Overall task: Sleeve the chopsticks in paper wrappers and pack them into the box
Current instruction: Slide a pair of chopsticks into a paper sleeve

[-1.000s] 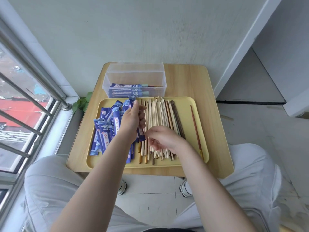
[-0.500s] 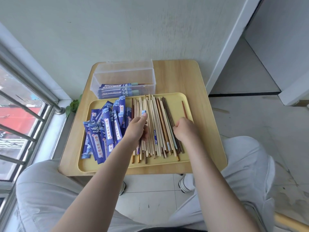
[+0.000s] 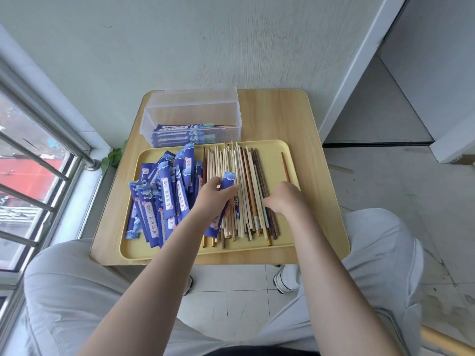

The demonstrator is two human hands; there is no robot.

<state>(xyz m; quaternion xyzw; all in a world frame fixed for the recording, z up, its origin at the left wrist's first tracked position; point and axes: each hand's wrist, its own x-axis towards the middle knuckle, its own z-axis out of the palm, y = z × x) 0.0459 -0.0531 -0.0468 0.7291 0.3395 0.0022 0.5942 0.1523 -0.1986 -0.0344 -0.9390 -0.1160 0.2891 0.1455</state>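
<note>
A yellow tray point(image 3: 272, 147) holds a pile of blue paper wrappers point(image 3: 164, 196) on its left and a bundle of bare chopsticks point(image 3: 239, 170), pale and dark, in its middle. My left hand point(image 3: 213, 196) is shut on one blue wrapper point(image 3: 227, 181) that sticks up above the chopsticks. My right hand point(image 3: 285, 199) rests palm down at the right edge of the bundle, over the near end of a lone reddish chopstick point(image 3: 284, 165); its fingertips are hidden. Behind the tray stands a clear plastic box point(image 3: 192, 109) with sleeved chopsticks point(image 3: 185, 131) inside.
The tray and box sit on a small wooden table point(image 3: 282, 111) against a pale wall. A barred window point(image 3: 30, 176) is at the left. A green plant point(image 3: 113, 158) peeks beside the table. My knees in grey trousers flank the table's near edge.
My right hand moved from the middle of the chopstick bundle to its right edge by the lone reddish chopstick. My left hand, still holding a wrapper, shifted slightly down toward the bundle.
</note>
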